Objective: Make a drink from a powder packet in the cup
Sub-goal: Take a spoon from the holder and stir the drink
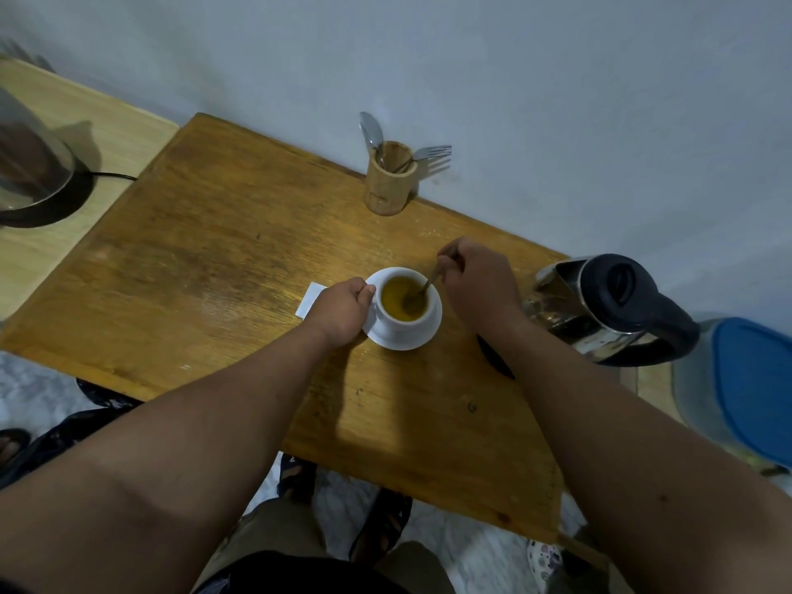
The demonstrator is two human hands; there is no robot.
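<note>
Cup (403, 308) on saucer (422, 336), table (205, 267) centre, full of yellow drink. Left hand (343, 310) grip closed on cup side at 9 o'clock. Right hand (473, 282) at 3 o'clock pinches spoon (422, 289), bowl in drink.

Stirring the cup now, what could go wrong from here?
1. The drink sits high in the cup; the spoon stirred fast by the right hand may slop it onto the saucer.
2. The left hand steadies the cup on the loose saucer; a push might slide both across the table.
3. The kettle stands close beside the right forearm; an elbow swing could knock it.
</note>
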